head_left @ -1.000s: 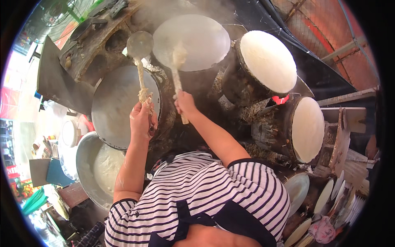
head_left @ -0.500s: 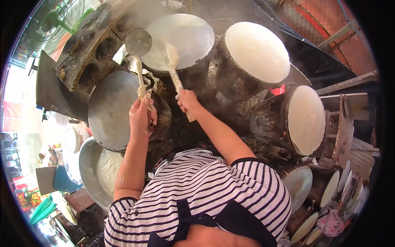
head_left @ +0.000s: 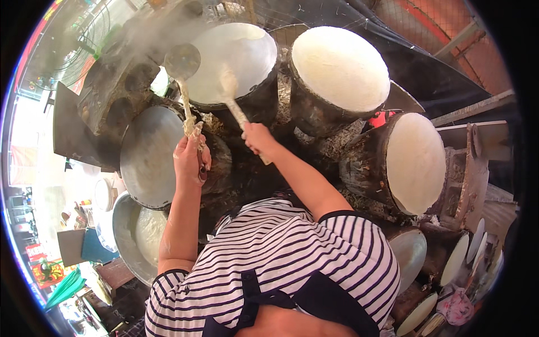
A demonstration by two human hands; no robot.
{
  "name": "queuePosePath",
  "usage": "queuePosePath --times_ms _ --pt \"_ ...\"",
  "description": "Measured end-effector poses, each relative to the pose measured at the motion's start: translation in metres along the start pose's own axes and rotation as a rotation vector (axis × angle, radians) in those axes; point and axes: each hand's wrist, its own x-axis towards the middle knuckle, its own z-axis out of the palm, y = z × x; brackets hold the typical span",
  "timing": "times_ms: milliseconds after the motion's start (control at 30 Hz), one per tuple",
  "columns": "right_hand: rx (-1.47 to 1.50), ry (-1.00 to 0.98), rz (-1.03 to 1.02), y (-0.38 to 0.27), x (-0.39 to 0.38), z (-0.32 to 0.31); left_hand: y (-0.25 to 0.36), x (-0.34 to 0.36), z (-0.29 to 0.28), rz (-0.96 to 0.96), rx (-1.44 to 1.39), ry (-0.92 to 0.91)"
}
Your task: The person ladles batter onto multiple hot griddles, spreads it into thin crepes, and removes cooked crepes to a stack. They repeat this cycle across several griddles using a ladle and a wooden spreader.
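My left hand (head_left: 190,160) is closed around the batter-smeared handle of a round metal ladle (head_left: 182,62), whose bowl hangs by the left rim of a steaming pan (head_left: 255,50). My right hand (head_left: 259,139) grips a pale, batter-coated paddle (head_left: 238,112) by its handle. The paddle's broad end lies over the near part of that pan, and steam blurs whether it touches the surface. Below my left hand's side stands a grey round pan (head_left: 149,160) on a stove. Closer to me on the left, a metal basin (head_left: 126,233) holds creamy batter (head_left: 150,231).
Two more dark drum-like stoves on the right bear white-topped round pans (head_left: 339,70) (head_left: 416,163). Several round discs (head_left: 453,258) lean at the lower right. A dark metal sheet (head_left: 73,126) and a fan (head_left: 84,50) stand at the left. Steam drifts over the far side.
The view has shifted a little, moving the far pans leftward. The paddle's broad end has come nearer to me, toward the pan's near rim. Both hands keep their holds.
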Motion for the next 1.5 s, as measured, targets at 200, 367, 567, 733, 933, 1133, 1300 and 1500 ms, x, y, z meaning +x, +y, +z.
queuePosePath --times_ms 200,367,567,733,933,1133,1300,1500 --pt "0.236 -0.018 0.066 -0.001 -0.011 -0.058 -0.007 0.0 0.016 -0.024 0.016 -0.015" --pt "-0.025 -0.091 -0.074 0.001 -0.013 -0.021 -0.008 -0.002 0.035 0.004 0.022 -0.004" --pt "-0.17 0.022 -0.044 -0.013 0.003 -0.084 -0.008 0.002 0.046 0.015 0.069 0.027" --pt "-0.027 -0.002 0.049 -0.042 0.011 -0.11 -0.008 0.002 0.06 0.001 0.072 0.025" --pt "-0.339 -0.058 -0.093 -0.008 -0.01 -0.09 -0.013 0.013 0.064 -0.029 -0.016 0.02" --pt "-0.465 0.121 -0.171 -0.055 0.024 -0.138 -0.015 0.019 0.066 -0.03 -0.031 0.006" --pt "-0.305 -0.023 -0.128 -0.047 0.009 -0.125 -0.016 0.018 0.066 -0.019 -0.043 0.038" --pt "-1.135 0.327 -0.662 0.015 0.066 -0.154 -0.02 0.022 0.058 -0.036 -0.084 0.031"
